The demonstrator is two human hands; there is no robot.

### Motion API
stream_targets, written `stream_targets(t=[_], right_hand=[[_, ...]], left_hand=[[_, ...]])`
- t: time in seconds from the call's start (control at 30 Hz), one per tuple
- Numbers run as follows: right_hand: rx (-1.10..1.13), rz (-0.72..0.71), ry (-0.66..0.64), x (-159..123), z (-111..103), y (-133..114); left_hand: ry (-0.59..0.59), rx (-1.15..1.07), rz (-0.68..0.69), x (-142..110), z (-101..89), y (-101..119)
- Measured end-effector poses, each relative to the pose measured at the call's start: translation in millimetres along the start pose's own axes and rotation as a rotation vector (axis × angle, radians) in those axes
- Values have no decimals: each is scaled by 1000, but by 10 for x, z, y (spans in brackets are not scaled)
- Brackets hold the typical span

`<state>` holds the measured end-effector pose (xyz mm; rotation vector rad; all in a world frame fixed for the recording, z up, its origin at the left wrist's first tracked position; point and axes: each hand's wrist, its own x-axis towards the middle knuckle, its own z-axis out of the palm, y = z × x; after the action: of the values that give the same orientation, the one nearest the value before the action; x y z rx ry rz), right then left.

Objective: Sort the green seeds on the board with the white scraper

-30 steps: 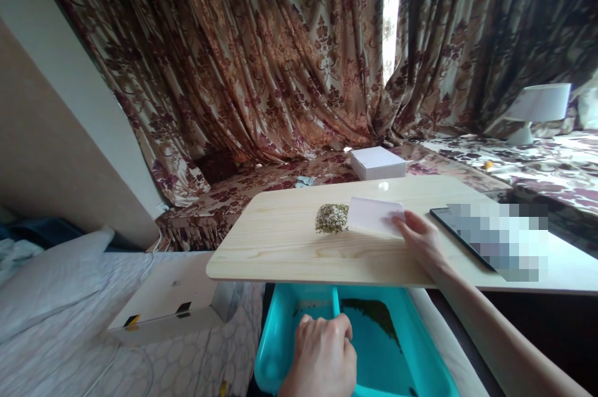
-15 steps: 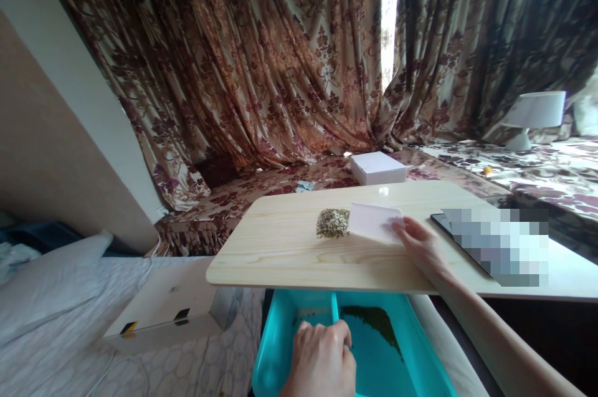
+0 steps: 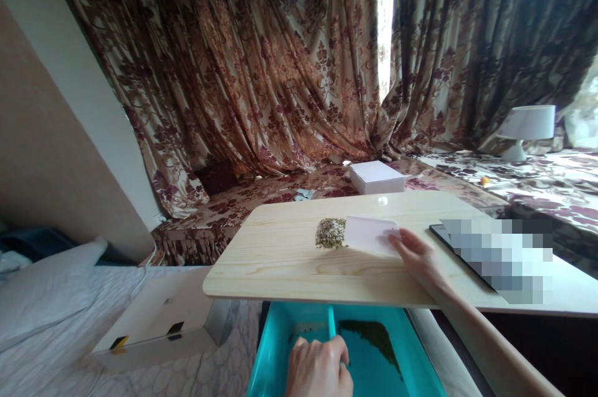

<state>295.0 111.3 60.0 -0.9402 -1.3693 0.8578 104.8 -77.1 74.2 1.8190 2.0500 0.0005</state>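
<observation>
My right hand grips the right end of a thin, whitish flat sheet with rounded corners. The sheet's left edge touches a small heap of greenish, pale-flecked dried bits on the light wooden tabletop. Below the table's near edge, my left hand is closed over the divider of a teal two-part bin. Its fingertips are mostly hidden. Dark green bits lie in the bin's right compartment, and a few specks show in the left one.
A tablet-like device, its screen blurred out, lies on the table's right side. Behind the table sits a white box. A larger pale box rests on the bed at left. A lamp stands at far right.
The whole scene sits slightly lower in view as the camera tilts up. Both hands keep their holds, and the sheet stays against the heap with little visible movement.
</observation>
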Motion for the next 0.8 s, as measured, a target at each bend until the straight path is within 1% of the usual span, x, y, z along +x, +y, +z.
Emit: stream_targets(t=[0.23,0.47,0.8], right_hand=[[-3,-4,46,8,-19,61],[-32,-29,32,4,-24,43],[-68,-9,20,-50,-14,-21]], left_hand=[[-5,12,3,34,20,-18],[8,-8,12,-16,-16,-9],[5,-35,9,-95,-100,8]])
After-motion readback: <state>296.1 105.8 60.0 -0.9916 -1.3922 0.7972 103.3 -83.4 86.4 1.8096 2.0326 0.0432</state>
